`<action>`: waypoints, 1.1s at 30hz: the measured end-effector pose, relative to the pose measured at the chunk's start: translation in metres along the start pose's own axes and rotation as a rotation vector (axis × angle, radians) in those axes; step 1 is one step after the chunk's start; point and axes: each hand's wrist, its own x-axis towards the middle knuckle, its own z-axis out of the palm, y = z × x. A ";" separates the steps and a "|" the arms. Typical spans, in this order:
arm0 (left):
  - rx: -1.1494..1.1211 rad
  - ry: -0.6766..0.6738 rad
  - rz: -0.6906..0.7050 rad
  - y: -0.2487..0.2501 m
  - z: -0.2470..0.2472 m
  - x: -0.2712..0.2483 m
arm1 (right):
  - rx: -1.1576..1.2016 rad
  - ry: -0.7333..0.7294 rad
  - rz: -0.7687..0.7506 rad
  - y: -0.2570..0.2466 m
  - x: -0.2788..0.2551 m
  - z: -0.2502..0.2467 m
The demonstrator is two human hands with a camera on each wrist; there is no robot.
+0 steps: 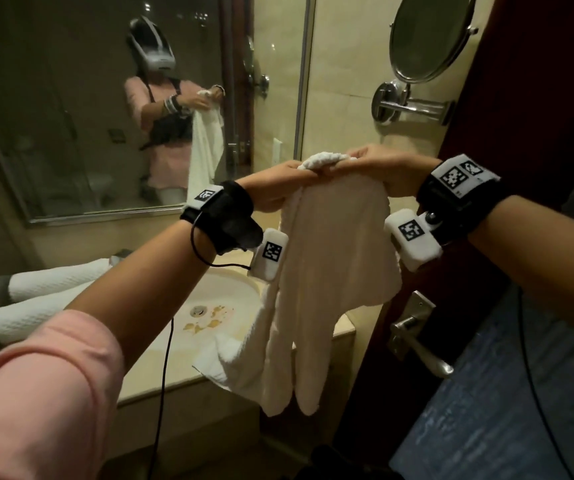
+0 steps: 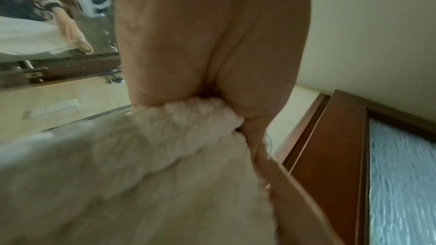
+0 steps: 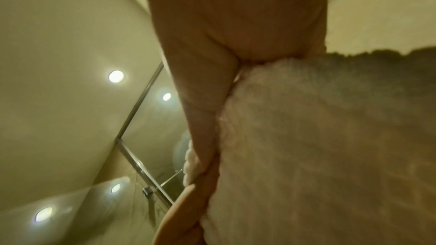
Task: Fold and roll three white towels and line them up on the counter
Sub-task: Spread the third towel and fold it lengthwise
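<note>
A white towel [image 1: 330,271] hangs in the air over the sink's right side, bunched at its top edge. My left hand [image 1: 278,181] grips that top edge from the left, and my right hand [image 1: 379,168] grips it from the right, the two hands almost touching. In the left wrist view the towel [image 2: 146,165] is pinched under my palm; in the right wrist view the towel [image 3: 306,146] runs along my fingers [image 3: 202,133]. Two rolled white towels [image 1: 53,278] [image 1: 29,322] lie side by side on the counter [image 1: 161,375] at the left. The hanging towel's lower end drapes past the counter's front edge.
A stained oval sink [image 1: 209,317] sits in the counter below the towel. A wall mirror [image 1: 105,98] faces me. A round swing-arm mirror [image 1: 427,39] is mounted at the upper right. A brown door with a metal handle [image 1: 417,344] stands close on the right.
</note>
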 end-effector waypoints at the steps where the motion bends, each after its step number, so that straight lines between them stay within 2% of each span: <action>1: -0.037 0.025 0.006 0.003 0.004 -0.004 | 0.069 -0.053 0.007 0.005 -0.004 0.002; 4: -0.071 0.152 0.052 0.017 0.022 -0.015 | 0.231 -0.193 0.028 0.026 -0.015 0.010; 8: -0.134 0.375 0.120 0.035 0.043 -0.029 | 0.231 -0.222 0.083 0.055 -0.036 0.019; 13: -0.223 0.503 0.200 0.052 0.057 -0.040 | 0.300 -0.212 0.118 0.091 -0.059 0.035; 18: -0.292 0.547 0.225 0.051 0.067 -0.044 | 0.269 -0.220 0.176 0.123 -0.069 0.049; 21: -0.332 0.577 0.206 0.041 0.068 -0.047 | 0.296 -0.137 0.156 0.140 -0.072 0.050; 23: -0.355 0.556 0.175 0.031 0.065 -0.051 | 0.357 -0.038 0.154 0.143 -0.074 0.047; 25: -0.361 0.539 0.101 0.019 0.061 -0.055 | 0.516 0.019 0.139 0.141 -0.076 0.043; 28: -0.179 0.574 -0.046 -0.003 0.056 -0.062 | 0.699 0.002 0.032 0.126 -0.082 0.039; 30: -0.033 0.580 -0.174 -0.016 0.056 -0.068 | 0.734 0.018 -0.022 0.114 -0.082 0.034; 33: -0.008 0.490 -0.335 -0.032 0.057 -0.073 | 0.637 0.038 -0.070 0.097 -0.083 0.027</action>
